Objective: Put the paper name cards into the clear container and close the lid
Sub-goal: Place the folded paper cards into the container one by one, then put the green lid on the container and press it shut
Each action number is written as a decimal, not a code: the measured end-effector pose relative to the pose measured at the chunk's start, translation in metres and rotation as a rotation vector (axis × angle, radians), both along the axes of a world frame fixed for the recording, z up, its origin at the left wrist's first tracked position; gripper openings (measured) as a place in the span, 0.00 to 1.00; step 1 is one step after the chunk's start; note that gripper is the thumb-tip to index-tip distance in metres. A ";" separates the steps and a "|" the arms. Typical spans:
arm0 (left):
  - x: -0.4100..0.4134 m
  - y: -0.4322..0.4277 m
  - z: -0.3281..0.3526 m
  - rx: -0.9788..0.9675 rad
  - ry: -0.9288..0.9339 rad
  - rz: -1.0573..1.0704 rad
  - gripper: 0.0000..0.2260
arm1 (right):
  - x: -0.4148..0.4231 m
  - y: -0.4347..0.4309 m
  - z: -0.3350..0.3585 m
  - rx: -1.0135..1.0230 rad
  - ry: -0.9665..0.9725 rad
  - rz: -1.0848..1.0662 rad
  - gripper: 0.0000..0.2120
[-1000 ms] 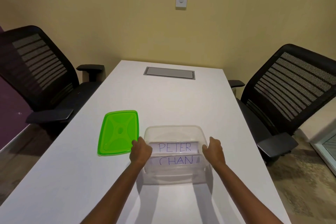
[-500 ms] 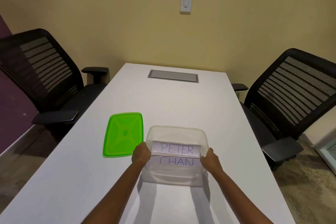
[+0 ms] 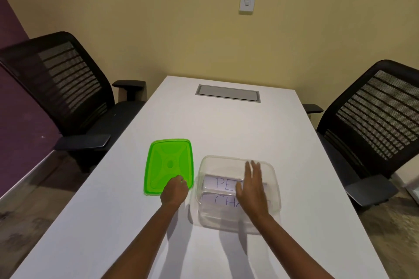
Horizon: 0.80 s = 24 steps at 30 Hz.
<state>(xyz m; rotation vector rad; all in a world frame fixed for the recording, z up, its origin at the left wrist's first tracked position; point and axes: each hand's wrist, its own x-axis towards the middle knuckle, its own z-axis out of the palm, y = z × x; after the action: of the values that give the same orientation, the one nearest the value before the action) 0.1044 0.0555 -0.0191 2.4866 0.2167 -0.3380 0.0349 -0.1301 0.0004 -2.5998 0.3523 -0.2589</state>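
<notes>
Smooth matt white counter (image 3: 226, 124), a brushed grey metal-looking hatch (image 3: 227, 93) set in it. Glossy translucent green plastic lid (image 3: 169, 161), clear shiny plastic container (image 3: 217, 163), white paper cards (image 3: 217, 184) inside. Black mesh-backed chairs (image 3: 68, 84) on both sides.

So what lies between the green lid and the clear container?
Only a bare strip of white table separates green lid from clear container, in the head view.

table (image 3: 226, 124): lid (image 3: 169, 165) left of, just beside container (image 3: 275, 190) | name cards (image 3: 217, 184) inside container | left hand (image 3: 174, 192) on lid's near corner | right hand (image 3: 252, 190) over container
</notes>
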 end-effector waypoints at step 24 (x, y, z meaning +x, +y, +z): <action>0.012 0.095 -0.051 0.247 -0.022 -0.205 0.18 | 0.061 0.147 -0.070 -0.460 0.474 0.579 0.24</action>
<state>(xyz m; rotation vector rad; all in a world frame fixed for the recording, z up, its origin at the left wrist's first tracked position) 0.1160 0.1502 -0.0705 2.7628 -0.0081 -0.3884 0.0955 0.0172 -0.0694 -3.0516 -0.3569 0.5435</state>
